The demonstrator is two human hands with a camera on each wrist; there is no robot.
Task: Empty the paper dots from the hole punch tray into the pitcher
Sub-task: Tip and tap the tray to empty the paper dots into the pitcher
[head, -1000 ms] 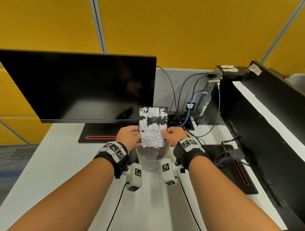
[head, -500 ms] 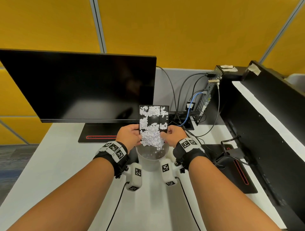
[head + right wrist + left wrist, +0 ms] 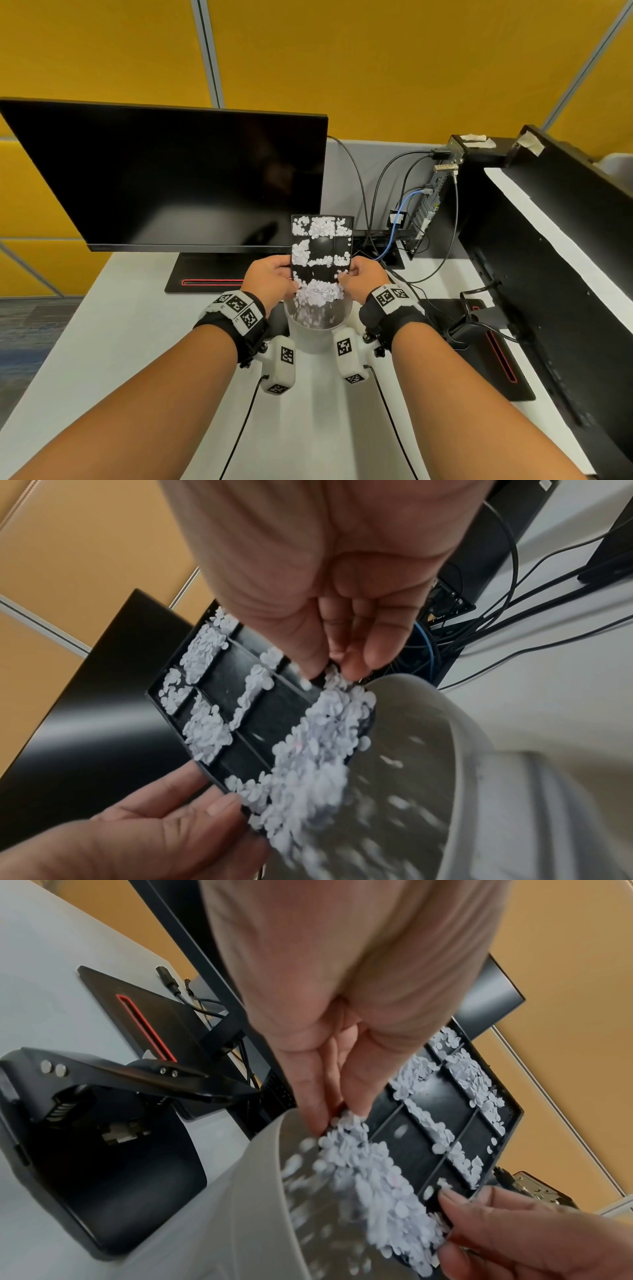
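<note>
A black ribbed hole punch tray (image 3: 323, 244) is held steeply tilted over the grey-white pitcher (image 3: 317, 339), low end at the rim. My left hand (image 3: 274, 278) pinches its left edge and my right hand (image 3: 358, 275) pinches its right edge. White paper dots (image 3: 320, 293) are heaped at the low end and falling into the pitcher; more cling behind the ribs higher up. The left wrist view shows blurred dots (image 3: 373, 1177) dropping past the pitcher wall (image 3: 253, 1191). In the right wrist view dots (image 3: 308, 753) spill off the tray (image 3: 240, 669) into the pitcher (image 3: 462, 737).
The black hole punch body (image 3: 103, 1110) stands on the white desk (image 3: 102, 342) just left of the pitcher. A dark monitor (image 3: 164, 178) is behind, with cables (image 3: 376, 205) and a small computer at the back right. A tall black panel (image 3: 548, 274) lines the right side.
Both hands have tipped the tray steeper. The dots have slid from its middle to the low end and now pour into the pitcher, leaving bare black patches.
</note>
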